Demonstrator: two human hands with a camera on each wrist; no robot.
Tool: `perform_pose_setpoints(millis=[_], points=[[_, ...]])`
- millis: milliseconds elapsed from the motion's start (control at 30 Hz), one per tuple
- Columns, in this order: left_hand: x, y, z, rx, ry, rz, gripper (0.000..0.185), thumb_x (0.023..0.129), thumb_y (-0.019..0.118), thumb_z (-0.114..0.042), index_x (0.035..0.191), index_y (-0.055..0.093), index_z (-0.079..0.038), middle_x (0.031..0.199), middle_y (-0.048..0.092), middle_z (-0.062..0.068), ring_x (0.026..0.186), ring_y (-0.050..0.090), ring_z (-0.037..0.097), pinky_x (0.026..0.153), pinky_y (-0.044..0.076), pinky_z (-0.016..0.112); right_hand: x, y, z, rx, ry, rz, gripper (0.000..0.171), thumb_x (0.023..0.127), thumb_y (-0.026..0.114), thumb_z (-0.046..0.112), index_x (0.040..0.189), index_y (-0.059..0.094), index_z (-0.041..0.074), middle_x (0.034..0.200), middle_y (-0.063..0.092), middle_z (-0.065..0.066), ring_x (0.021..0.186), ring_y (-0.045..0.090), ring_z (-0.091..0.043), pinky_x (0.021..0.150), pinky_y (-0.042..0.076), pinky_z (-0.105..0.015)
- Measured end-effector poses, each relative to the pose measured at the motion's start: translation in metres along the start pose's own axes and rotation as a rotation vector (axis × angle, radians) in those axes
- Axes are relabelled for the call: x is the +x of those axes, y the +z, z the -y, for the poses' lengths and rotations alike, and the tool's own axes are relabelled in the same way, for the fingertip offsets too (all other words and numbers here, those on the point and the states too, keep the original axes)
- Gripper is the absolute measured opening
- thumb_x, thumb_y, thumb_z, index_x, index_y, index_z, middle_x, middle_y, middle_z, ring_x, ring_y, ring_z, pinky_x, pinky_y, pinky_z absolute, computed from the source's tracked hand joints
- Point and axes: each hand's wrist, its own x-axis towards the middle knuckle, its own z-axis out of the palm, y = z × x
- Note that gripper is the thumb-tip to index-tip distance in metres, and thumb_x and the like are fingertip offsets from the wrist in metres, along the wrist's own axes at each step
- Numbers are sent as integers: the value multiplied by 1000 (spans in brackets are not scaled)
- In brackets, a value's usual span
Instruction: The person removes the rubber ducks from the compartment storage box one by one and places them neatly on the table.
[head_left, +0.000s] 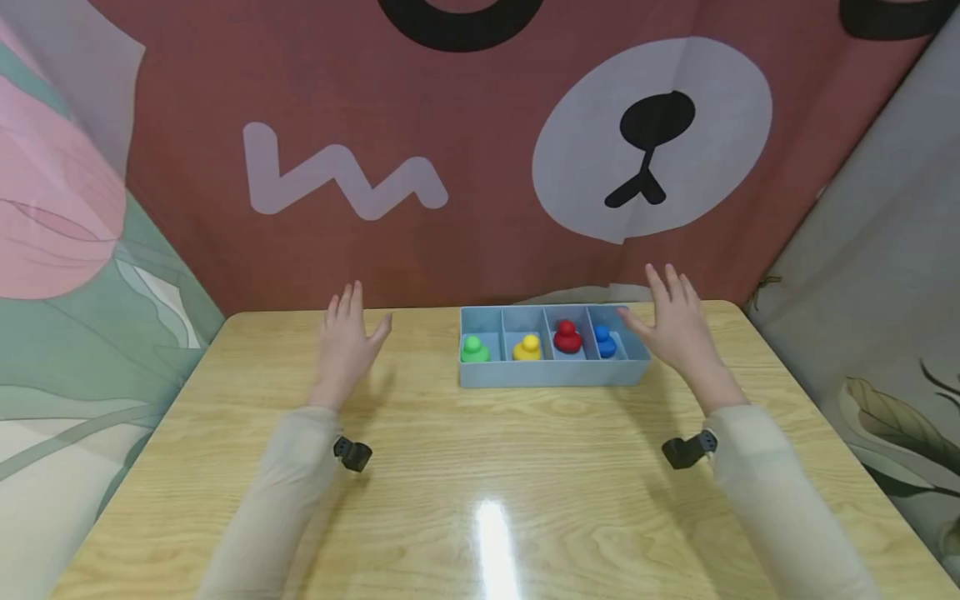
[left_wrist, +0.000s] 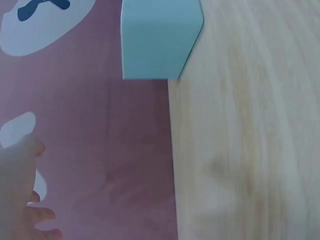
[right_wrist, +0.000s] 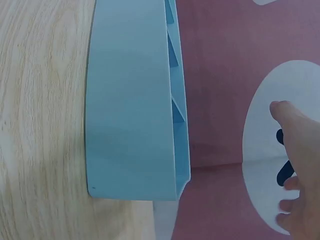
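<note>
A blue divided tray (head_left: 551, 373) sits at the centre right of the head view, on the far half of the wooden bench (head_left: 480, 467). Its four compartments hold, from left to right, a green duck (head_left: 473, 349), a yellow duck (head_left: 528, 347), a red duck (head_left: 567, 337) and a blue duck (head_left: 604, 341). The right hand (head_left: 675, 325) hovers just beside the tray's right end, its grip open with fingers straight and spread, holding nothing. The left hand (head_left: 347, 346) hovers left of centre, apart from the tray, grip likewise open and empty. Behind the bench hangs a reddish cloth (head_left: 450, 167) with a bear face.
</note>
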Motion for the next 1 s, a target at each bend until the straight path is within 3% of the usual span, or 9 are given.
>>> perform_pose_setpoints(millis=[167, 367, 533, 700, 900, 1000], points=[[3, 8, -6, -209, 6, -13, 65, 99, 48, -29, 150, 23, 2, 151, 32, 26, 139, 33, 42, 116, 28, 53, 1, 4, -5, 107, 45, 25, 87, 94, 51, 49, 153, 7, 1, 152, 14, -36, 138, 18, -54, 108, 23, -70], [8, 15, -11, -496, -70, 101, 55, 98, 48, -14, 148, 30, -3, 147, 41, 23, 133, 43, 40, 108, 41, 49, 2, 11, -17, 262, 96, 101, 82, 97, 48, 44, 152, 8, -3, 149, 24, -36, 134, 29, -53, 108, 30, -64], [11, 18, -16, -633, -91, 200, 55, 95, 52, -6, 147, 33, -3, 143, 45, 23, 131, 46, 39, 104, 46, 46, 0, 17, -25, 354, 150, 178, 75, 99, 48, 35, 152, 10, -1, 146, 28, -38, 131, 35, -54, 104, 39, -60], [11, 21, -23, -696, -83, 294, 55, 94, 53, -1, 146, 36, -6, 144, 45, 21, 131, 47, 36, 104, 46, 45, 1, 25, -32, 354, 162, 199, 66, 98, 52, 24, 147, 22, -8, 139, 40, -38, 126, 43, -52, 100, 44, -57], [10, 27, -32, -650, -40, 360, 54, 92, 54, 2, 143, 40, -6, 142, 47, 20, 130, 48, 36, 102, 48, 45, 3, 32, -34, 330, 184, 200, 55, 96, 54, 19, 138, 38, -12, 127, 53, -36, 118, 51, -48, 97, 47, -54], [11, 29, -36, -628, -24, 376, 54, 91, 56, 2, 143, 42, -6, 141, 48, 19, 128, 50, 36, 101, 49, 44, 3, 34, -35, 340, 185, 171, 49, 92, 56, 12, 132, 46, -14, 123, 56, -36, 114, 56, -46, 89, 53, -43]])
